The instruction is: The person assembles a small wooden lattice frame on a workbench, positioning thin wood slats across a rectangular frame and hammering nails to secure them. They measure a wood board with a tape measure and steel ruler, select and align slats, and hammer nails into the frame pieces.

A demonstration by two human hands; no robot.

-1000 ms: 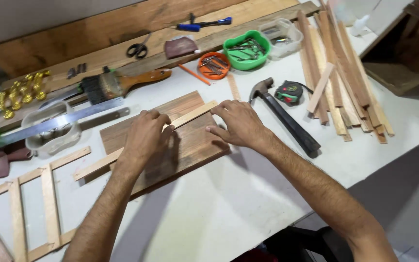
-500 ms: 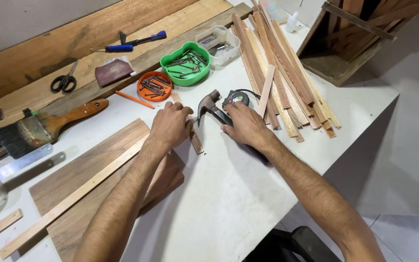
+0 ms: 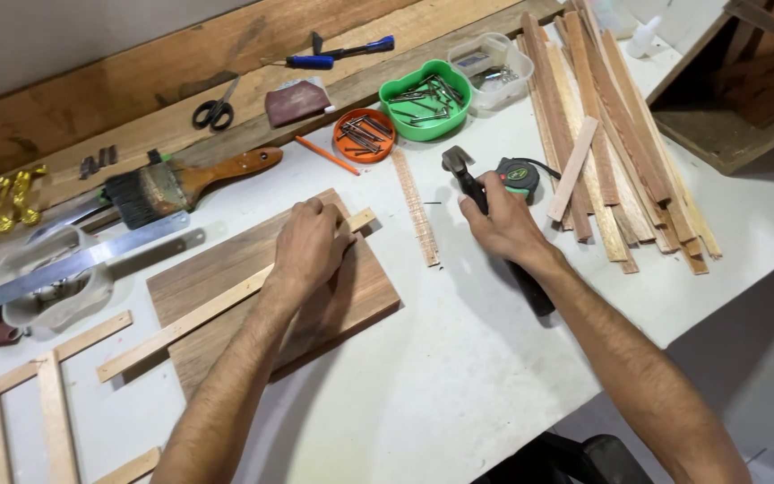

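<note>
- White worktop (image 3: 459, 376) carries the woodwork, with wide raw planks (image 3: 136, 99) running along its far edge beyond both hands.
- Left hand (image 3: 308, 246) lies palm down, fingers curled, pressing a thin pale strip (image 3: 199, 315) onto a dark brown board (image 3: 351, 300); the strip runs diagonally under it, its end poking out just past the fingertips.
- Right hand (image 3: 499, 224) is wrapped shut round the black handle of a hammer (image 3: 494, 229), the steel head pointing away from the person, just beside a green tape measure (image 3: 519, 175).
- Risk, as I judge it: the strip looks held by hand pressure alone, so a swing could shift it askew or catch the left fingers.
- Nails sit in orange (image 3: 363, 134) and green (image 3: 425, 99) tubs ahead of the hands; a knock could spill them.
- A loose slat (image 3: 416, 218) lies between the hands.
</note>
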